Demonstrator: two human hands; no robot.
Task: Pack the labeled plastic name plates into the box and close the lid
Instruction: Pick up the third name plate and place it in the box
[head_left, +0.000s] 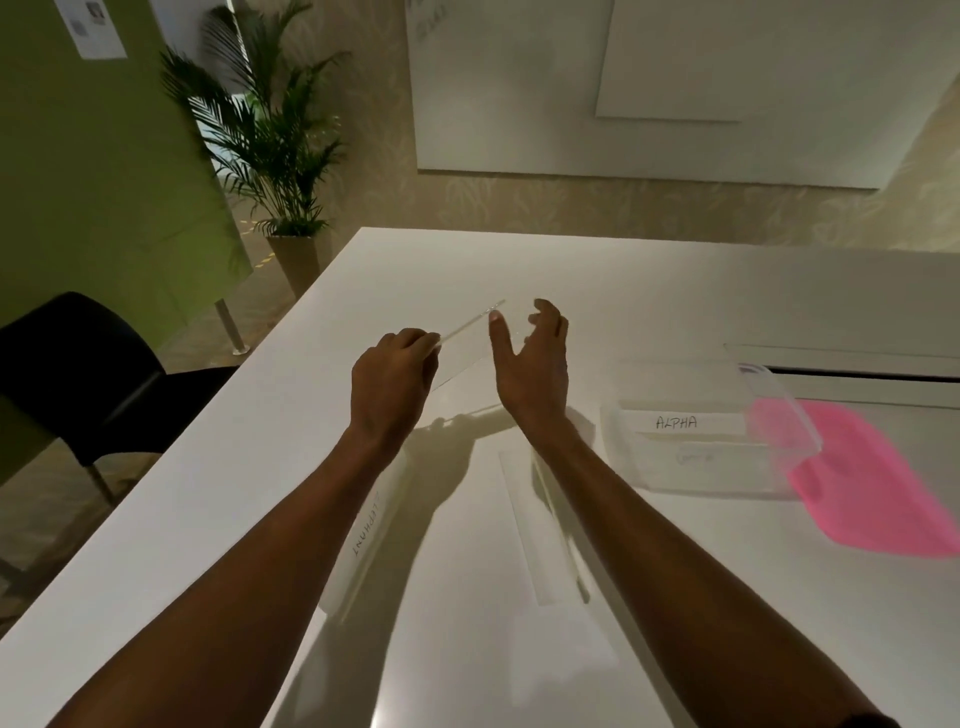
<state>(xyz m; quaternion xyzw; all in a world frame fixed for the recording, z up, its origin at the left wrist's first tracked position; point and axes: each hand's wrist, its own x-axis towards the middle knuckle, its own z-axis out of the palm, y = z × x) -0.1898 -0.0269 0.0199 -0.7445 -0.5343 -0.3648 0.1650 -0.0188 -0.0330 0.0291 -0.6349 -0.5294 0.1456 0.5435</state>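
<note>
Over the middle of the white table (675, 291) my left hand (395, 379) pinches one end of a clear plastic name plate (470, 345), which is lifted off the surface. My right hand (530, 364) touches its other end with the thumb tip, fingers spread apart. A plate labelled ELEPHANT (366, 535) lies partly under my left forearm. Another clear plate (540, 525) lies between my arms. To the right stands the clear plastic box (691, 457), holding a plate marked ALPHA (678, 422). Its pink lid (878, 488) lies just right of it.
A black chair (78, 374) stands at the table's left edge. Behind it are a green partition (93, 197) and a potted palm (275, 150). A seam or slot (857, 370) runs across the table behind the box.
</note>
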